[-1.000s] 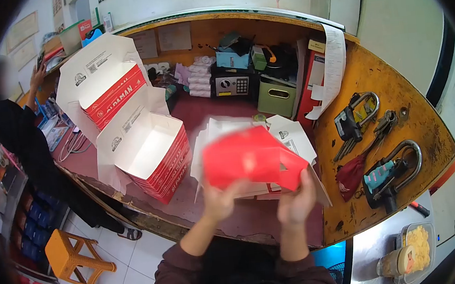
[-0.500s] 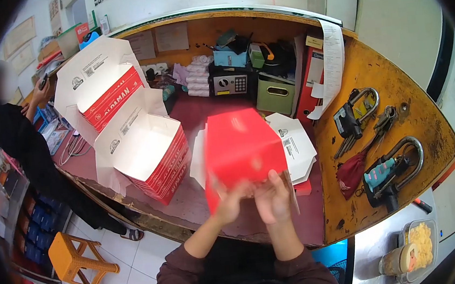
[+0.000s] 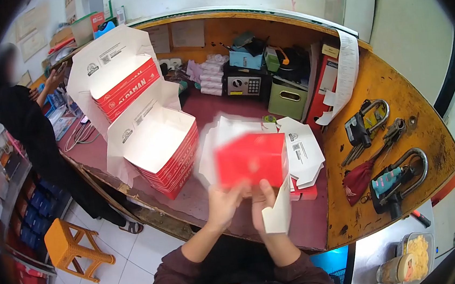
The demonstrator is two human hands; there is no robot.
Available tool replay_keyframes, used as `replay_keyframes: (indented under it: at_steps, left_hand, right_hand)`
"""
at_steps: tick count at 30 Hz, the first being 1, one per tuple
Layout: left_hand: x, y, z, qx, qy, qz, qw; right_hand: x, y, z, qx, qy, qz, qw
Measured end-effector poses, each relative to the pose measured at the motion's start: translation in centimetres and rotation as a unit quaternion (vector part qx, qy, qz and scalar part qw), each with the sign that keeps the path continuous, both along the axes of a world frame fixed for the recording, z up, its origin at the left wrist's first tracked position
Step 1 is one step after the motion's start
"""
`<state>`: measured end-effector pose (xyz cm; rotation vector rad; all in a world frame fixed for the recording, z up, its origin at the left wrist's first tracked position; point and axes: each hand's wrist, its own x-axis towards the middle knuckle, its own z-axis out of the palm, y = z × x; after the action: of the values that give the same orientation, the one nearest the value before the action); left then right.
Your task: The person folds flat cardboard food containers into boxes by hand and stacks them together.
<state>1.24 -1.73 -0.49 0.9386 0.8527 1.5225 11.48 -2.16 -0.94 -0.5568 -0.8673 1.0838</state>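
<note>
A red and white cardboard food box (image 3: 258,155), partly folded and blurred by motion, is between both my hands above the desk. My left hand (image 3: 225,204) grips its near lower left edge. On the near right side, my right hand (image 3: 263,206) has its fingers closed on the cardboard, and a pale flap (image 3: 278,213) hangs over that wrist. Flat white box blanks (image 3: 305,154) lie just right of the box. To the left rises a stack of open nested red boxes (image 3: 171,171) with lids up; a second box stack (image 3: 128,91) stands behind it.
Padlocks (image 3: 364,124) and a red pouch (image 3: 357,185) with keys lie on the wooden ledge at right. A small safe (image 3: 244,81) and a green bin (image 3: 287,96) stand at the back. Another person (image 3: 31,126) stands at left, near an orange stool (image 3: 74,247).
The red box has turned in my hands: its large red face has tipped, and white flaps now show behind it and over my right wrist. The camera view has shifted slightly.
</note>
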Motion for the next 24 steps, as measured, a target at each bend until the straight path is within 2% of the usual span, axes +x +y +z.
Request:
replay_keyframes:
  at_steps: [1, 2, 3, 4, 5, 6, 7, 8, 9, 10, 11, 12, 13, 14, 15, 16, 17, 18, 19, 21, 22, 24]
  left_hand:
    - [-0.9, -0.6, 0.7, 0.001, -0.002, 0.002, 1.000]
    - [-2.1, -1.4, 1.5, 0.089, 0.265, 0.008, 0.960]
    - [-3.1, -2.0, 2.1, 0.170, 0.511, 0.015, 0.843]
    - [-3.8, -2.7, 2.4, 0.177, 0.562, 0.131, 0.797]
    - [-3.9, -2.6, 2.8, 0.173, 0.562, 0.134, 0.797]
    - [-4.0, -2.0, 3.5, 0.202, 0.529, 0.193, 0.801]
    - [-4.4, -1.5, 4.1, 0.230, 0.493, 0.254, 0.800]
    - [-5.5, -0.9, 3.8, 0.208, 0.467, 0.109, 0.852]
    - [-6.1, 0.9, 1.3, 0.187, 0.390, 0.080, 0.898]
    - [-7.2, 1.9, 0.3, 0.213, 0.357, 0.059, 0.908]
    - [-8.1, 2.2, 0.3, 0.240, 0.324, 0.037, 0.915]
    - [-8.7, 1.7, 0.3, 0.130, 0.210, 0.003, 0.969]
    - [-9.1, 1.0, 0.7, 0.020, 0.075, -0.004, 0.997]
    - [-9.5, 0.6, 0.2, 0.058, 0.023, 0.031, 0.998]
    - [-9.9, 0.3, -0.1, 0.097, -0.029, 0.065, 0.993]
    - [-11.1, -0.2, 0.0, 0.097, -0.030, 0.069, 0.993]
    - [-13.0, -1.2, 0.2, 0.149, 0.141, 0.118, 0.972]
    - [-14.7, -2.2, 0.6, 0.195, 0.308, 0.162, 0.917]
    - [-16.1, -2.7, 1.4, 0.218, 0.504, 0.277, 0.788]
    - [-18.1, -2.5, 1.2, 0.170, 0.618, 0.313, 0.701]
    - [-18.9, -2.2, 0.7, 0.170, 0.618, 0.315, 0.700]
    - [-20.4, -1.3, -0.4, 0.234, 0.654, 0.310, 0.649]
  right_hand:
    - [0.3, 0.5, 0.2, 0.015, -0.034, -0.019, 0.999]
    - [0.6, 0.9, 0.5, 0.029, -0.067, -0.039, 0.997]
    - [0.9, 1.4, 0.7, 0.043, -0.099, -0.061, 0.992]
    - [1.3, 1.9, 0.9, 0.031, -0.148, -0.032, 0.988]
    - [1.7, 2.3, 0.6, 0.017, -0.195, -0.002, 0.981]
    - [2.4, 2.6, -0.5, 0.097, -0.289, 0.026, 0.952]
    - [1.9, 2.4, 0.1, 0.130, -0.364, 0.037, 0.922]
    - [1.0, 1.9, 1.7, 0.168, -0.431, 0.044, 0.886]
    - [0.0, 1.5, 3.8, 0.162, -0.481, 0.034, 0.861]
    - [-1.0, 1.2, 5.4, 0.198, -0.545, 0.021, 0.814]
    - [-1.8, 0.5, 6.5, 0.204, -0.544, 0.031, 0.813]
    - [-2.6, -0.1, 7.5, 0.209, -0.661, -0.004, 0.721]
    - [-3.4, -0.4, 7.9, 0.209, -0.762, -0.042, 0.612]
    - [-4.2, -0.1, 7.7, 0.271, -0.780, -0.071, 0.560]
    - [-5.0, 0.4, 8.1, 0.274, -0.779, -0.067, 0.559]
    - [-5.8, 1.1, 8.8, 0.327, -0.778, -0.034, 0.536]
    - [-6.6, 1.8, 9.8, 0.378, -0.773, -0.001, 0.510]
    - [-7.4, 2.3, 11.1, 0.388, -0.760, 0.029, 0.521]
    - [-8.4, 3.0, 12.0, 0.400, -0.736, 0.052, 0.544]
    - [-10.6, 4.7, 13.0, 0.439, -0.688, 0.133, 0.563]
    - [-11.6, 5.2, 13.1, 0.441, -0.687, 0.134, 0.562]
    - [-13.5, 6.3, 12.8, 0.413, -0.677, 0.204, 0.574]
